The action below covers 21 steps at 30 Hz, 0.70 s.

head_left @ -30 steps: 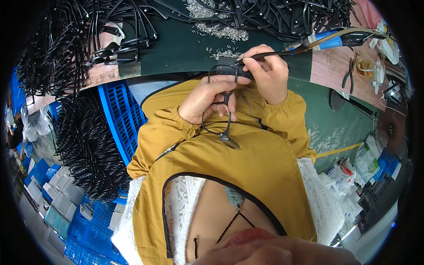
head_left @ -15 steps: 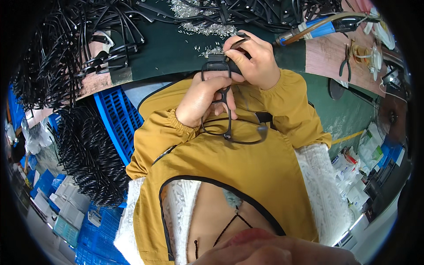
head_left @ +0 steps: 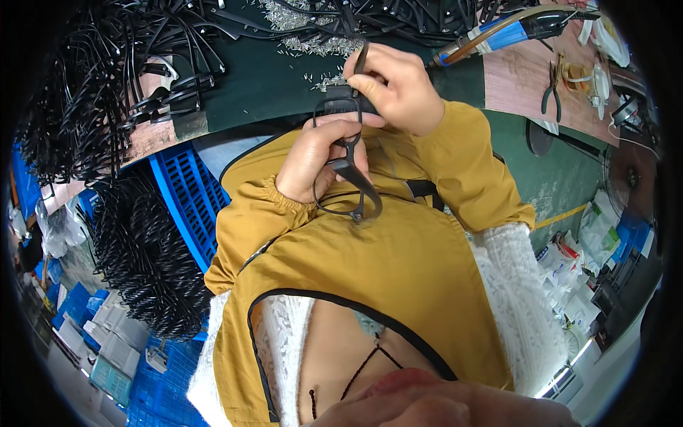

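Apparently for steadiness, the black eyeglass frame (head_left: 350, 149) was clamped in the left hand (head_left: 314, 153) at the near edge of the tabletop (head_left: 270, 89), its upper temple (head_left: 362, 60) being pinched close by in the right hand (head_left: 400, 85)

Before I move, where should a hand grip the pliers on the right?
The pliers are probably best gripped by their dark handles, coming from the person's side: the handles splay that way, while the narrow nose points away.
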Motion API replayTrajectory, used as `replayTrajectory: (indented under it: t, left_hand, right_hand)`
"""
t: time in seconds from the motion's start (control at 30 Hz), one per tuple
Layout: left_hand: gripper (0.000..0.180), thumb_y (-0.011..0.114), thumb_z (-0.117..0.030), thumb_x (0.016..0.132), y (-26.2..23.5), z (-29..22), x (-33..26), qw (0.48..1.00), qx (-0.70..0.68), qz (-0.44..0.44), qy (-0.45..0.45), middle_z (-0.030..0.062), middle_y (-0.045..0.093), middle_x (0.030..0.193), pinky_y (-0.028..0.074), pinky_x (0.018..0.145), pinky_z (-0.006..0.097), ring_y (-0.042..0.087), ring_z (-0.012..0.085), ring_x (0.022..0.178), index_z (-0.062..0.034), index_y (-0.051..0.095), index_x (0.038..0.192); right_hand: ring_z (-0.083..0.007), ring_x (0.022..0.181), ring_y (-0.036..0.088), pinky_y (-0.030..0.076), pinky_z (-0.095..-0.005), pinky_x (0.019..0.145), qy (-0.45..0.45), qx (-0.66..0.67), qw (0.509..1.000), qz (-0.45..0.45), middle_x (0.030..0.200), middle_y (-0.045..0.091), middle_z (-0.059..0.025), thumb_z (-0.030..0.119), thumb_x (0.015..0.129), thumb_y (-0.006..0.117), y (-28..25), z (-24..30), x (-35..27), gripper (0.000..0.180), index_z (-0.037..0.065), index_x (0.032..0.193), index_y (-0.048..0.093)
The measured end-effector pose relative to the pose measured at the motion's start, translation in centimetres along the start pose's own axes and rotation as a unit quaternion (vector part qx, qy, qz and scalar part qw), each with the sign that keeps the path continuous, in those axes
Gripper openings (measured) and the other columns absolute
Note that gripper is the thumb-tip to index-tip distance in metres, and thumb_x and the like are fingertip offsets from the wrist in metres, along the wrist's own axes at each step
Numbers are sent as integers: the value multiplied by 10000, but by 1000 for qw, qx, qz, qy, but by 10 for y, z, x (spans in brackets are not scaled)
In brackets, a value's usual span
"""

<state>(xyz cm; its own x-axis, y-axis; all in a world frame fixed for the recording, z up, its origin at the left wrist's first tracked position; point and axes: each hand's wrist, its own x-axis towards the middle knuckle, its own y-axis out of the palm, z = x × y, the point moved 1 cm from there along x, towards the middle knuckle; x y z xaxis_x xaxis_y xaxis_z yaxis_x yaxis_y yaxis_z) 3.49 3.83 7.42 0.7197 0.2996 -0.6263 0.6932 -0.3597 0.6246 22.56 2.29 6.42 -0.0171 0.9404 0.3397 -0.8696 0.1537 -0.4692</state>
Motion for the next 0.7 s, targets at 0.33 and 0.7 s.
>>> replayTrajectory:
  t: [0.33, 0.7]
  left_hand:
    - [376, 461, -145, 1036, 0, -9, -6, 999, 11, 32, -3, 152, 691, 684, 479, 486, 237, 697, 218, 578, 50, 648, 1297]
    - [642, 561, -234, 1050, 8, -26, 6, 980, 64, 17, 187, 125, 706, 958, 531, 536, 266, 705, 210, 670, 61, 320, 1567]
  right_hand:
    - [-218, 686, 641, 521, -299, 614, -3, -55, 996, -71, 925, 690, -118, 53, 932, 713, 0, 18, -20, 126, -22, 1032, 697]
    - [-167, 825, 600, 493, -289, 716, -17, 281, 871, -403, 980, 641, -65, 308, 1077, 544, -84, -60, -1, 297, 33, 1188, 563]
